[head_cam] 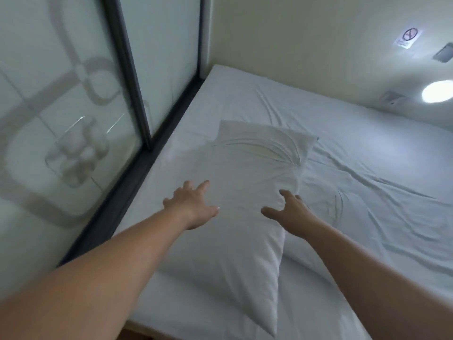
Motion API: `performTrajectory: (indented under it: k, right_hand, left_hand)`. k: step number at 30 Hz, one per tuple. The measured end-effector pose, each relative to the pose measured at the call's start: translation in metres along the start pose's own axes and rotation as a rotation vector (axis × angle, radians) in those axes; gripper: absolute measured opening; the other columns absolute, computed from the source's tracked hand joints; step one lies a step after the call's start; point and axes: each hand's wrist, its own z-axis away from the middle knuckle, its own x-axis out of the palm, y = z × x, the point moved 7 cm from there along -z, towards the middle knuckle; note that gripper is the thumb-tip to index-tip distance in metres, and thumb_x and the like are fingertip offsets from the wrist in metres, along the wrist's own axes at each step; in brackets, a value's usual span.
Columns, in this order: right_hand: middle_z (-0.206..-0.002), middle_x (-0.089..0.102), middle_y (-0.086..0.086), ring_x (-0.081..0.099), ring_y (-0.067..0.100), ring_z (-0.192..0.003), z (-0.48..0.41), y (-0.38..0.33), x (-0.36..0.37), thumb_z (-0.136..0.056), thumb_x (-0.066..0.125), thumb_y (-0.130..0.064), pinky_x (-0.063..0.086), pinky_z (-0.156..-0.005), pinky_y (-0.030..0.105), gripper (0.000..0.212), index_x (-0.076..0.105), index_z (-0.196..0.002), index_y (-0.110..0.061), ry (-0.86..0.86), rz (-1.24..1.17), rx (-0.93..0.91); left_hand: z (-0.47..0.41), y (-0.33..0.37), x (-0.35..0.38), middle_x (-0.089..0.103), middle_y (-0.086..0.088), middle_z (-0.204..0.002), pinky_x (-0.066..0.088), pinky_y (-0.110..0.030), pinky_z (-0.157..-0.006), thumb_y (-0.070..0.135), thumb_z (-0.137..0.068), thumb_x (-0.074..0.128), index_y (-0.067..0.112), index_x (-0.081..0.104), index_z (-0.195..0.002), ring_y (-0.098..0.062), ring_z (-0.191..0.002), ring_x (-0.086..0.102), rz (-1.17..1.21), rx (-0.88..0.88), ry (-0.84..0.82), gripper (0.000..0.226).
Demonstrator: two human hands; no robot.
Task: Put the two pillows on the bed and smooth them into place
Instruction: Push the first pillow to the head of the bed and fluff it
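**One pillow down, both hands reaching in to settle it**

Head view: a white pillow [247, 192] lies on the bed [367, 182], along the side nearest the frosted glass partition [73, 106], its near corner pointing toward the foot edge. It looks creased near its far right corner. The left hand [193, 204] is spread, fingers apart, over the pillow's left edge; the right hand [286, 207] is likewise splayed at the right edge. Neither hand pinches any fabric, and whether the palms already press down cannot be told.

To do this step well, it seems best to lay both palms flat and stroke outward from the middle, easing the creases toward the corners, then square the pillow against the wall [294, 45] at the head.

Only one pillow can be made out for certain; a soft fold under the right forearm may be the second or just sheet. The bed's right side is cut off, and the small sign [408, 38] on the wall is unreadable.
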Motion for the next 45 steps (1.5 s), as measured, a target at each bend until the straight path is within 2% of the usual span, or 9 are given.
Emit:
performTrajectory:
  k: [9, 15, 19, 22, 24, 28, 33, 39, 45]
  right_hand:
    - [-0.159, 0.005, 0.016, 0.012, 0.036, -0.145, -0.143, 0.023, 0.038, -0.051, 0.071, -0.078, 0.020, -0.116, 0.051, 0.134, -0.006, -0.151, -0.031, 0.171, -0.173, 0.249]
    - [-0.133, 0.044, 0.019, 0.042, 0.038, -0.121, -0.209, 0.042, 0.112, -0.052, 0.073, -0.067, 0.037, -0.095, 0.045, 0.125, 0.003, -0.148, -0.028, 0.428, -0.119, 0.214]
    - [-0.114, 0.061, 0.005, 0.059, 0.032, -0.105, -0.241, 0.048, 0.138, -0.059, 0.069, -0.062, 0.040, -0.072, 0.037, 0.073, 0.029, -0.118, -0.047, 0.524, -0.345, 0.211]
    - [-0.096, 0.070, -0.002, 0.066, 0.031, -0.091, -0.241, 0.014, 0.092, -0.067, 0.059, -0.062, 0.040, -0.066, 0.035, 0.047, 0.036, -0.104, -0.045, 0.611, -0.344, 0.123]
    - [-0.088, 0.069, -0.004, 0.065, 0.029, -0.086, -0.245, -0.010, 0.028, -0.068, 0.060, -0.054, 0.039, -0.063, 0.033, 0.042, 0.044, -0.105, -0.044, 0.655, -0.341, 0.067]
    - [-0.101, 0.070, 0.000, 0.063, 0.026, -0.096, -0.272, -0.051, -0.129, -0.073, 0.065, -0.031, 0.051, -0.081, 0.036, 0.033, 0.061, -0.105, -0.032, 0.743, -0.476, 0.053]
    - [-0.124, 0.066, 0.003, 0.057, 0.029, -0.114, -0.324, -0.091, -0.181, -0.083, 0.062, -0.038, 0.042, -0.098, 0.042, 0.048, 0.053, -0.128, -0.026, 0.663, -0.495, -0.045]
    - [-0.153, 0.032, 0.016, 0.030, 0.037, -0.138, -0.403, -0.041, -0.051, -0.078, 0.062, -0.064, 0.028, -0.110, 0.053, 0.097, 0.024, -0.149, -0.012, 0.261, -0.551, 0.353]
    - [-0.138, 0.045, 0.017, 0.049, 0.038, -0.119, -0.508, -0.063, -0.008, -0.041, 0.075, -0.079, 0.039, -0.105, 0.049, 0.137, 0.014, -0.149, -0.022, 0.197, -0.761, 0.397]
  left_hand:
    - [-0.159, -0.019, 0.054, 0.008, -0.013, -0.159, 0.022, -0.062, -0.108, 0.087, -0.057, 0.052, 0.047, -0.013, -0.143, -0.037, -0.142, 0.017, 0.101, -0.075, -0.037, 0.115]
    - [-0.243, -0.015, 0.137, 0.033, -0.017, -0.141, 0.037, -0.050, -0.097, 0.094, -0.047, 0.049, 0.048, -0.023, -0.140, -0.035, -0.124, 0.041, 0.182, -0.057, 0.047, 0.126]
    - [-0.274, -0.022, 0.146, 0.050, -0.003, -0.111, 0.045, -0.040, -0.084, 0.084, -0.064, 0.045, 0.043, 0.020, -0.139, -0.026, -0.104, 0.054, 0.268, 0.015, 0.266, 0.090]
    - [-0.274, -0.006, 0.084, 0.064, 0.004, -0.096, 0.050, -0.038, -0.074, 0.071, -0.076, 0.045, 0.039, 0.051, -0.094, -0.021, -0.085, 0.061, 0.442, 0.112, 0.401, 0.037]
    - [-0.281, 0.017, 0.022, 0.068, 0.001, -0.093, 0.049, -0.036, -0.073, 0.061, -0.083, 0.045, 0.034, 0.055, -0.084, -0.023, -0.080, 0.059, 0.454, 0.164, 0.440, 0.028]
    - [-0.317, 0.074, -0.132, 0.068, -0.008, -0.113, 0.047, -0.037, -0.084, 0.048, -0.088, 0.051, 0.023, 0.067, -0.108, -0.032, -0.103, 0.061, 0.499, 0.234, 0.591, 0.036]
    - [-0.372, 0.072, -0.222, 0.043, -0.011, -0.145, 0.035, -0.051, -0.106, 0.054, -0.088, 0.047, 0.029, 0.038, -0.142, -0.031, -0.128, 0.043, 0.514, 0.293, 0.519, 0.060]
    - [-0.433, 0.021, -0.133, 0.021, -0.002, -0.158, 0.009, -0.061, -0.111, 0.082, -0.073, 0.033, 0.045, 0.015, -0.147, -0.030, -0.142, 0.021, 0.115, 0.154, 0.257, 0.085]
    - [-0.547, 0.021, -0.083, -0.008, -0.005, -0.161, 0.003, -0.068, -0.108, 0.105, -0.034, 0.026, 0.051, -0.017, -0.140, -0.037, -0.145, -0.005, 0.022, 0.054, 0.181, 0.126]
